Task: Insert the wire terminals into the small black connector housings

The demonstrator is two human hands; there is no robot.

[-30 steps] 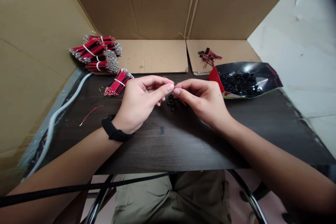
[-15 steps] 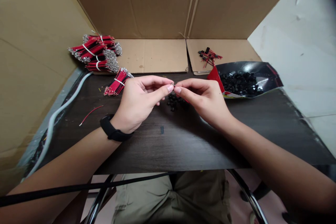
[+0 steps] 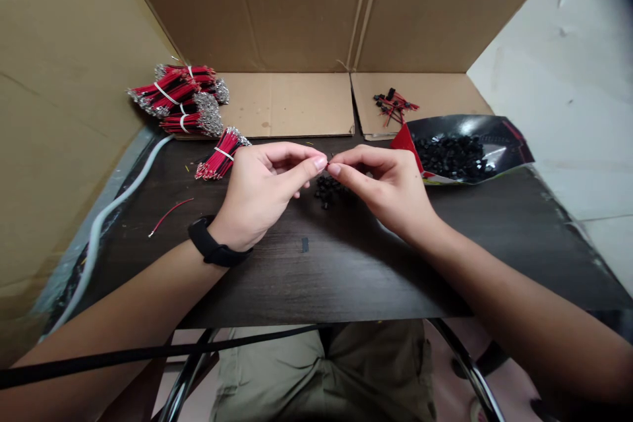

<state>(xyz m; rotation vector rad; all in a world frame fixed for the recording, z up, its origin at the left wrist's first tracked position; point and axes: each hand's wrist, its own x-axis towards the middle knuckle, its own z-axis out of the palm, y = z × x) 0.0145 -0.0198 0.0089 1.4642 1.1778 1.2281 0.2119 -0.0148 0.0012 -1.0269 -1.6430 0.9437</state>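
Note:
Over the middle of the table, my left hand (image 3: 270, 184) and my right hand (image 3: 383, 178) meet fingertip to fingertip, each in a pinch. A sliver of red wire (image 3: 330, 161) shows at the right fingertips. Whatever the left thumb and forefinger grip is hidden behind them. Just below the fingertips lies a small heap of black connector housings (image 3: 329, 191). Left of my left hand rests a tied bundle of red and black wires (image 3: 221, 155) with metal terminals on the ends. One loose red wire (image 3: 168, 216) lies farther left.
More tied wire bundles (image 3: 180, 99) are piled at the back left. An opened box (image 3: 504, 145) of black housings stands at the right. Behind it, several wires with black connectors (image 3: 394, 105) lie on cardboard (image 3: 291, 105). A pale cable (image 3: 99, 224) runs along the left edge.
Both hands stay almost in place, still pinched together. The fingertips have shifted very slightly, and the red strand visible beneath my right hand is now out of sight.

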